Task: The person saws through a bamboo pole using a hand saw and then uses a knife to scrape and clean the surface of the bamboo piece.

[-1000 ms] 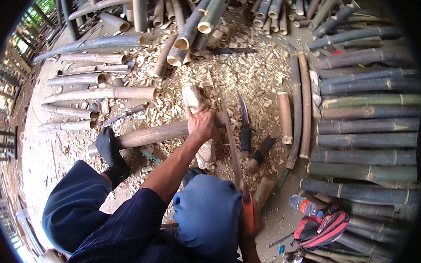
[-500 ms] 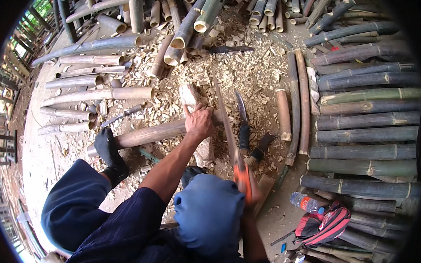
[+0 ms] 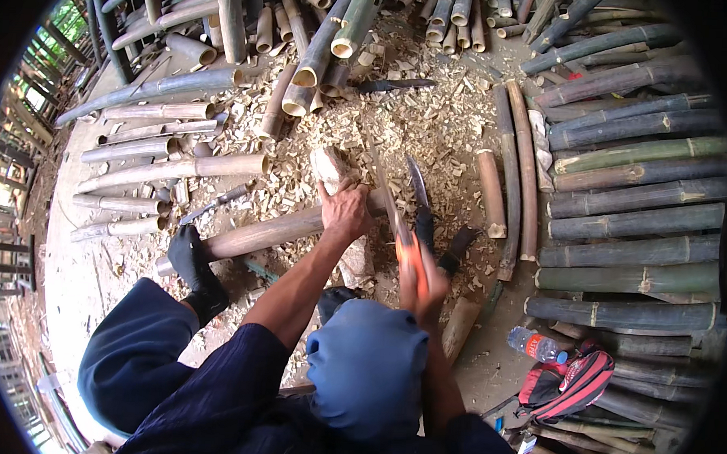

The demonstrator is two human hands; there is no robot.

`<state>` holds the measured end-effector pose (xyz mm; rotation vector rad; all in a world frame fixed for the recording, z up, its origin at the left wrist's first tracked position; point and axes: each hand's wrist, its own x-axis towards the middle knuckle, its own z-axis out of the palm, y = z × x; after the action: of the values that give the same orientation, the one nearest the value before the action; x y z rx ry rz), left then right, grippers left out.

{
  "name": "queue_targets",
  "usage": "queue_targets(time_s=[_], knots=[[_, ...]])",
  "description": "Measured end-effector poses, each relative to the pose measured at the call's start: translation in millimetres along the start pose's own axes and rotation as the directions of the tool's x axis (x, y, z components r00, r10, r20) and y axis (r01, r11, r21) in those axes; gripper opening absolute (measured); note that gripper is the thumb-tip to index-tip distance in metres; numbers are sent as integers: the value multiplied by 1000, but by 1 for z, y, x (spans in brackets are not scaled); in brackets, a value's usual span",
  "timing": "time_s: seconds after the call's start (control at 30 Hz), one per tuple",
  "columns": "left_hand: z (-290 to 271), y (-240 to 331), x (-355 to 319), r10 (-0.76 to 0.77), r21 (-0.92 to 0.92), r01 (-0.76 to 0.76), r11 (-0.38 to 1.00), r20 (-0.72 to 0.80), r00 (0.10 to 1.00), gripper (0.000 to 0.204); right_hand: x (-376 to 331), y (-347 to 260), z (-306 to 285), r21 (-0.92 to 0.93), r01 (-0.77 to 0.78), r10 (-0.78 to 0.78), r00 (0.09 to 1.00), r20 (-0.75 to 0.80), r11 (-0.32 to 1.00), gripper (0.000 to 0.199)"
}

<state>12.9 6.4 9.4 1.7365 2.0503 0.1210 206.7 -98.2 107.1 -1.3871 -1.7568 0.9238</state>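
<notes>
My left hand (image 3: 348, 212) presses down on a brown bamboo pole (image 3: 270, 229), fingers curled over it near its right end. The pole lies across a pale, chipped wooden block (image 3: 326, 164). Further left, my foot in a dark sock (image 3: 190, 256) rests on the pole. With my right hand (image 3: 427, 288) I grip the orange handle of a handsaw (image 3: 387, 197). Its long blade points away from me and crosses the pole's right end, just right of my left hand. How deep the teeth sit is hard to see.
A dark-handled knife (image 3: 418, 185) lies right of the saw, a smaller knife (image 3: 216, 204) at the left. Wood chips (image 3: 368, 130) cover the ground. Bamboo poles (image 3: 635, 239) line the right; cut pieces (image 3: 171, 170) lie left. A water bottle (image 3: 537, 345) sits by a red-black backpack (image 3: 571, 386).
My right hand has pushed the saw forward, away from me, along the cut. My left hand and foot stay on the pole. The whole view has shifted slightly.
</notes>
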Motion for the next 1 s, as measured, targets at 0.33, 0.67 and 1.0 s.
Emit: queue_targets(time_s=[0.33,0.67,1.0], knots=[[13,-13,-1,61,-31,-68,997,-180,982,39,-149,43,-41,65,-241,240,971,14,968,47],[8,-5,-11,15,-53,-16,998,-27,1000,63,-38,-53,-44,289,-59,111,979,-168,956,50],[-120,-82,12,282,287,-372,883,311,908,111,-154,49,-136,-260,-144,86,971,-224,955,58]])
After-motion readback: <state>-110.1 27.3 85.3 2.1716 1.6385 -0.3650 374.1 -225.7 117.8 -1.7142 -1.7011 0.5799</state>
